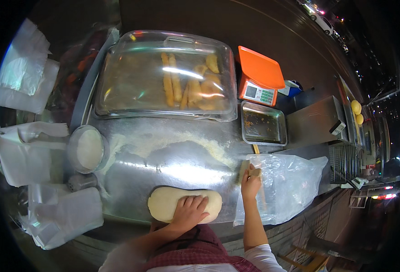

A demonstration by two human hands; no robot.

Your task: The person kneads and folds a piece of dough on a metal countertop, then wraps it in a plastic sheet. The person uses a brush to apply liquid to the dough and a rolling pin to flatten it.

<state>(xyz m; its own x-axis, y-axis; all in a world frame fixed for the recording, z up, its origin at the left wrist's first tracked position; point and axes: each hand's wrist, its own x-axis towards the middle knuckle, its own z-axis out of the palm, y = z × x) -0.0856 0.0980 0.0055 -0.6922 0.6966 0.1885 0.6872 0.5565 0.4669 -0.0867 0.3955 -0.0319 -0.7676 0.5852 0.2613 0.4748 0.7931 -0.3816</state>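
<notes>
A smooth, oblong slab of pale dough (pixel 162 205) lies at the front edge of the metal worktop (pixel 128 200). My left hand (pixel 190 209) rests palm down on its right half, fingers slightly spread. Off to the right, my right hand (pixel 251 185) grips what looks like a brush (pixel 255 172) with pale bristles, held at the left border of a clear plastic bag (pixel 288 187). A wooden stick (pixel 256 148) pokes out from beneath that bag, most of it covered. Loose flour (pixel 183 137) forms an arc across the worktop behind the dough.
Fried dough sticks (pixel 171 81) lie under a clear plastic cover (pixel 128 81) at the back. An orange scale (pixel 261 68) and a steel tray (pixel 264 141) stand right of it. At left are a flour bowl (pixel 89 149), a metal shaker (pixel 81 182) and hanging plastic bags (pixel 64 214).
</notes>
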